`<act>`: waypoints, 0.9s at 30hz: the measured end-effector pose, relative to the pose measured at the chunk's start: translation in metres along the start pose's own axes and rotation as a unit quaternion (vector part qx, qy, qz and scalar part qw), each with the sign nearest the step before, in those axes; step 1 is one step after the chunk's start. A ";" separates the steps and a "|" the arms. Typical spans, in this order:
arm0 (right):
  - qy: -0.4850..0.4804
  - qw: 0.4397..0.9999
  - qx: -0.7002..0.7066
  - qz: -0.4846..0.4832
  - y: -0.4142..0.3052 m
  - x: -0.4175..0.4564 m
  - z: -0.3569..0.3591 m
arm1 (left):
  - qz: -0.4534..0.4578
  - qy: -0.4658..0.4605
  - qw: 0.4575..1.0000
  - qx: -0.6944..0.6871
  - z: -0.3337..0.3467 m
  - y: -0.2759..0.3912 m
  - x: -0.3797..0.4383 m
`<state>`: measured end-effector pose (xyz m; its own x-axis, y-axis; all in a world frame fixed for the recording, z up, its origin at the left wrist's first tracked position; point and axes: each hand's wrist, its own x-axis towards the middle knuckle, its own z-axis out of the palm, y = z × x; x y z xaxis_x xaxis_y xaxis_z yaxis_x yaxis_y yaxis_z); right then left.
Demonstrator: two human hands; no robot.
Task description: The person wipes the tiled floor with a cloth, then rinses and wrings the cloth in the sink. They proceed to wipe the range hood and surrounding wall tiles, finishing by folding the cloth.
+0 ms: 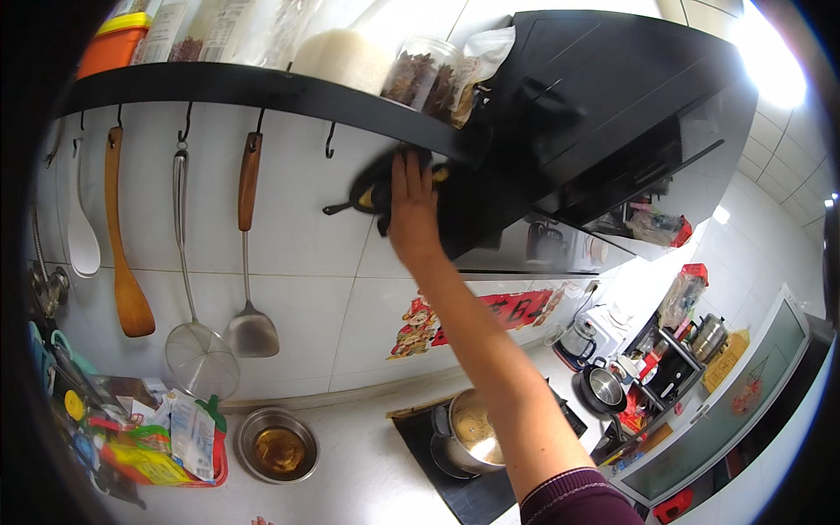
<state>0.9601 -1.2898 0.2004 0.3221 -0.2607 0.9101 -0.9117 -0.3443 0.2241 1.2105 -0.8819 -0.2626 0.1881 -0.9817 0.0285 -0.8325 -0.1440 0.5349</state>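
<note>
My right hand (413,210) is raised to the wall under the black shelf (262,88), its fingers extended over a blurred black object (367,180) with yellow patches and a small dark tab. Whether the fingers grip it or only touch it is unclear. Only fingertips of my left hand (261,521) show at the bottom edge. Left of my right hand hang a metal turner with a wooden handle (252,331), a wire skimmer (200,361), a wooden spatula (131,302) and a white spoon (83,243); an empty hook (329,144) is nearer.
A lidded pot (469,430) stands on the black hob (426,453) beneath my right arm. On the counter are a metal bowl of brown liquid (277,449) and a red basket of packets (220,469). The black range hood (617,85) juts out at the upper right; jars line the shelf.
</note>
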 end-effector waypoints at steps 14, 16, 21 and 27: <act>-0.501 0.827 0.228 0.113 -0.060 -0.165 -0.153 | -0.025 -0.116 0.939 -0.322 0.034 -0.007 0.049; -0.491 0.810 0.262 0.187 -0.078 -0.189 -0.182 | -0.009 -0.196 0.799 -0.568 -0.031 0.089 0.050; -0.558 0.658 0.481 0.154 -0.122 -0.281 -0.216 | -0.119 -0.359 0.383 -0.843 -0.046 0.196 0.051; -0.451 0.642 0.567 0.251 -0.077 -0.262 -0.289 | -0.038 -0.170 0.513 -0.841 -0.129 0.243 0.086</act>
<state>0.8722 -0.9348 0.0452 0.5437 -0.8352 0.0825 -0.3512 -0.3156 -0.8815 1.0920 -0.9853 -0.0215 -0.1535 -0.9872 -0.0425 0.8500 -0.1539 0.5039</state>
